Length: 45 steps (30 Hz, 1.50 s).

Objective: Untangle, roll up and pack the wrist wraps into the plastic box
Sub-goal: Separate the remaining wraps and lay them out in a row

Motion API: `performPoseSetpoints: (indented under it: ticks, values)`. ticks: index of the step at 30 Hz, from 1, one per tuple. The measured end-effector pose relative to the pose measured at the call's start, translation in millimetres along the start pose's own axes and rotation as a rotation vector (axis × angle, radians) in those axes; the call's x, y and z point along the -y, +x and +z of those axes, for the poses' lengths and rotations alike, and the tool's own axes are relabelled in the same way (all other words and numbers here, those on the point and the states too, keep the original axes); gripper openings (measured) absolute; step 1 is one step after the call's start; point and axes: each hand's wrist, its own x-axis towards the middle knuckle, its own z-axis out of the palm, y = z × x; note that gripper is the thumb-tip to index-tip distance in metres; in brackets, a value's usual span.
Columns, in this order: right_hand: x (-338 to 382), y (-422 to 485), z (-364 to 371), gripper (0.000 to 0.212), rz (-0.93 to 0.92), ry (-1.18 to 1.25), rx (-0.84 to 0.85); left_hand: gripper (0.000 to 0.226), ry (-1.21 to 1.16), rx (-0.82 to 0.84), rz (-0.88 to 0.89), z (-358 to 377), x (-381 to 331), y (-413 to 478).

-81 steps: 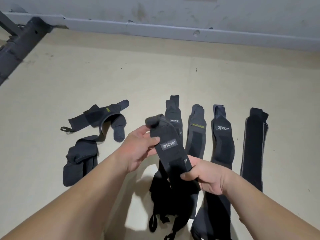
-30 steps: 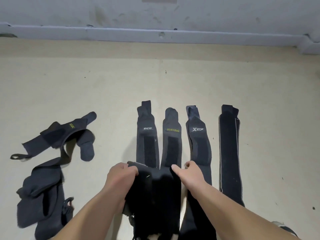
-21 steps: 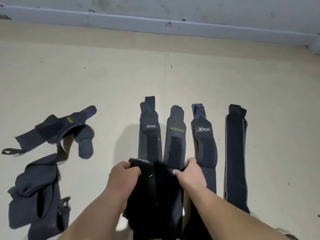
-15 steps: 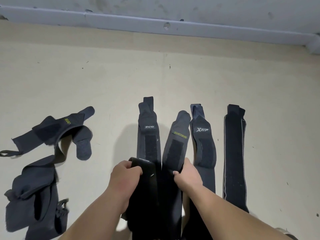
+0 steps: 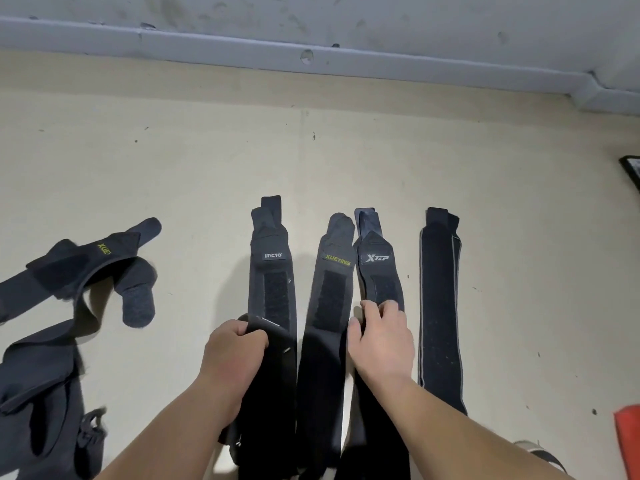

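On the floor [image 5: 194, 174], the IINCYO wrap [image 5: 273, 271], XUEYING wrap [image 5: 332, 296], XTEP wrap [image 5: 377, 268] and plain wrap [image 5: 440, 306] lie flat side by side, long axes toward the baseboard [image 5: 311, 60]. Just left of the XUEYING wrap, the left hand [image 5: 235, 355] grips a dark wrap [image 5: 277, 382] over the IINCYO wrap's near end. Just right, the right hand [image 5: 381, 344] pinches the XTEP wrap. Tangled wraps [image 5: 69, 271] lie far left.

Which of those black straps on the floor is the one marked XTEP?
Below the grey skirting board, four black fabric wrist wraps lie in a row on the beige floor. Take the third wrap from the left, pinched by the right hand: only it bears a white XTEP logo.
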Motion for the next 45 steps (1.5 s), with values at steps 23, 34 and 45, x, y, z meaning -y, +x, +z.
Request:
performPoseSetpoints:
  ticks: [23,34,45]
  values:
    - [-106,-33,-6,0.089,0.329,-0.001,0.083,0.020,0.248,0.064,0.126,65,-1,-9]
    - [-85,-31,-10,0.097,0.440,-0.140,0.149,0.011,0.255,0.053,0.111,50,3,-15]
    - [101,-31,30,0.058,-0.247,0.211,0.348,0.007,0.054,-0.244,0.058,-67,27,-4]
